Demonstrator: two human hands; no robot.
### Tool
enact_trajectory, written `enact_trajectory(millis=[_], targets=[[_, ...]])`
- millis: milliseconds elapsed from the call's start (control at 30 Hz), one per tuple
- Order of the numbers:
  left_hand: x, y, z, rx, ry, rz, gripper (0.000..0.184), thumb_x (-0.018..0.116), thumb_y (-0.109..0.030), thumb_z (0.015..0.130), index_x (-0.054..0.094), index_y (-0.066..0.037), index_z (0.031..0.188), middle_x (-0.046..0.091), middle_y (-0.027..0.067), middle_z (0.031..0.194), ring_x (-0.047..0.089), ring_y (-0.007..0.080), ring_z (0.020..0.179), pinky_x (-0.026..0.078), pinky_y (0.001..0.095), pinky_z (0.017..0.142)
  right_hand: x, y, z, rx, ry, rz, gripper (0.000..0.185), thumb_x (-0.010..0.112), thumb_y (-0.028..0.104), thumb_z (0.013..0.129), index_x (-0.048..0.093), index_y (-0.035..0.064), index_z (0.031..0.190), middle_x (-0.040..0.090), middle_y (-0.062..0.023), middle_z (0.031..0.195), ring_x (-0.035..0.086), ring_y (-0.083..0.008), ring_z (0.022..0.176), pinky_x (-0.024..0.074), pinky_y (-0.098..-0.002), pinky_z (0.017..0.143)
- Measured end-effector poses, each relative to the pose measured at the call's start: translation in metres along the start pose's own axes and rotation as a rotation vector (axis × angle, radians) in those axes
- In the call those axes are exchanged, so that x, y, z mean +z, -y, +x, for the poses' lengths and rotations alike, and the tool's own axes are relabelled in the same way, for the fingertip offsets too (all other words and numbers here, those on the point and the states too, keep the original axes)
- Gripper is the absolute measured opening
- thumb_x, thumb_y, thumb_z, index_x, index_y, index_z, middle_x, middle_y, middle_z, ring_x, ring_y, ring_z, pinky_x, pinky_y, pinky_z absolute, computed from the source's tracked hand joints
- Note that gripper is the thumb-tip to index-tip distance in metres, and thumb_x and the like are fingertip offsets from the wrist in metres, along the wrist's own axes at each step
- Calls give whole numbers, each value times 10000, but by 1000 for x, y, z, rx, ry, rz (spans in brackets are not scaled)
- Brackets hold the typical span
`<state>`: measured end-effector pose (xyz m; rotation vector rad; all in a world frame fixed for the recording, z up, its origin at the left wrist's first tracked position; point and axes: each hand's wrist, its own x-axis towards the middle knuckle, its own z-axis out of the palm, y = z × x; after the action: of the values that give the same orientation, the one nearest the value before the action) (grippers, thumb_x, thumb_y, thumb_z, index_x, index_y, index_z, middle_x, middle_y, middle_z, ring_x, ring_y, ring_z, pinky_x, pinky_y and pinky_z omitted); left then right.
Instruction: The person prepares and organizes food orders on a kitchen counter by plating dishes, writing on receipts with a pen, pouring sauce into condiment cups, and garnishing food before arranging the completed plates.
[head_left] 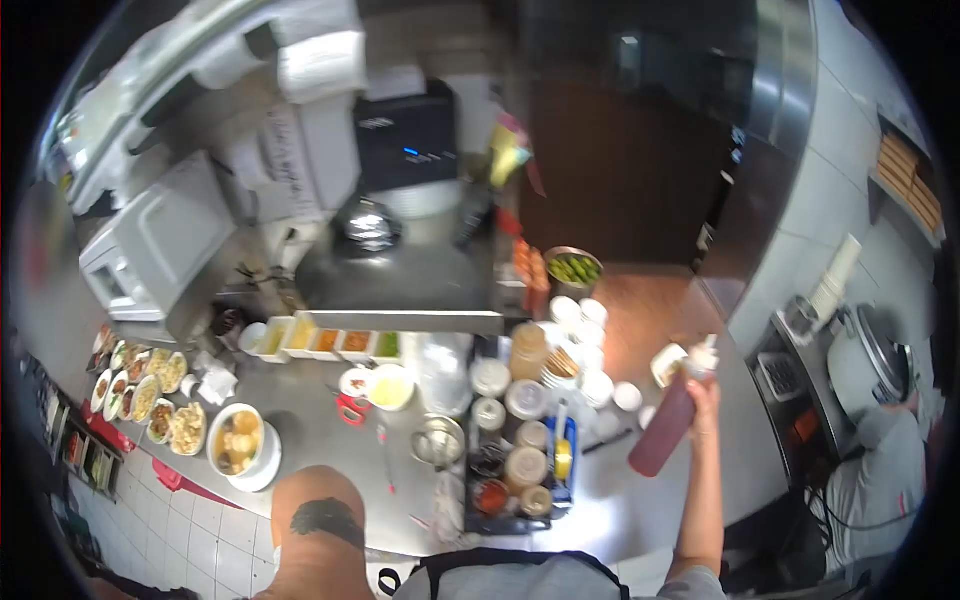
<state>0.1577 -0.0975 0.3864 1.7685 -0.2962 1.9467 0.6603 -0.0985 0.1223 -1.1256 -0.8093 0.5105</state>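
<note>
My right hand (706, 402) is wrapped round a tall squeeze bottle of dark red liquid (664, 432), which tilts over the right part of the steel counter (330, 452). Its pale cap points up and away from me. My left forearm is not visible; only the tattooed upper arm (325, 515) shows at the lower left, and the left hand is out of sight. Left of the bottle stand a black tray of lidded jars (510, 523) and a blue holder (567, 490). Small white containers (597, 388) sit between the jars and the bottle.
Bowls of food (187, 428) and a soup bowl (237, 440) stand at the left. Rectangular tubs (325, 342), red scissors (352, 408) and a yellow-filled bowl (390, 387) lie mid-counter. A steel shelf (400, 322) overhangs. Another person (880, 490) is at the far right beside a large cooker (862, 365).
</note>
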Motion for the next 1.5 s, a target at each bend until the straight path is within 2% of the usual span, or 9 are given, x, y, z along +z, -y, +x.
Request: enact_trajectory(millis=[33,100,167,267,400,433,667,1000,1500], targets=[[14,13,5,-120,6,-258,537,369,-328,907,245,-173,1406,270,19,1438,275,122,1265,321,382,968,-15,-17,-8,112,-28,54,543,659,280,750,450,36,1187,572,-69,980,580,-170,842,496,-303,737],[36,36,4,-598,-15,-993,592,524,-298,860,286,-206,1394,357,1,1390,436,112,1156,469,364,808,-33,-30,-36,365,-54,146,513,650,270,775,451,42,1190,574,-67,979,580,-162,830,499,-311,727],[68,63,-13,-897,-260,-1340,602,550,-240,839,303,-185,1385,446,51,1323,528,146,1050,493,332,734,-58,-45,-54,602,-24,202,526,660,293,779,453,42,1192,576,-72,981,581,-158,823,502,-310,708],[133,104,-81,-541,-240,-414,829,502,-375,884,-33,-53,1430,-229,144,1466,-160,311,1368,17,581,1072,-101,-78,-68,849,63,145,590,693,363,753,463,28,1182,576,-75,972,582,-163,826,504,-310,690],[144,123,-130,-756,-219,-676,789,432,-484,891,19,-101,1444,-124,173,1487,-41,327,1384,63,571,1080,-116,-89,-64,1064,132,120,624,702,408,739,475,25,1177,576,-74,969,582,-165,829,502,-313,692],[145,124,-141,-809,-225,-570,765,326,-608,880,59,-172,1449,-77,171,1492,63,322,1383,157,587,1059,-117,-90,-62,1120,137,121,633,702,427,736,478,29,1175,576,-72,974,582,-164,826,502,-315,688],[141,132,-168,-853,-293,-466,717,303,-578,896,148,-135,1438,12,186,1488,102,325,1376,194,559,1060,-120,-101,-50,1348,178,201,560,691,480,738,545,52,1069,600,-77,901,592,-178,757,506,-337,664],[148,157,-181,-900,-276,-392,691,287,-578,899,236,-121,1416,83,212,1471,146,336,1362,248,542,1040,-121,-102,-42,1394,93,245,535,635,469,795,526,51,1111,596,-105,959,584,-187,829,500,-336,727],[145,163,-183,-928,-302,-372,682,297,-578,894,286,-114,1395,135,220,1453,196,340,1343,281,535,1026,-120,-95,-47,1378,74,226,527,651,421,797,506,45,1137,604,-91,963,591,-181,820,504,-334,741]])
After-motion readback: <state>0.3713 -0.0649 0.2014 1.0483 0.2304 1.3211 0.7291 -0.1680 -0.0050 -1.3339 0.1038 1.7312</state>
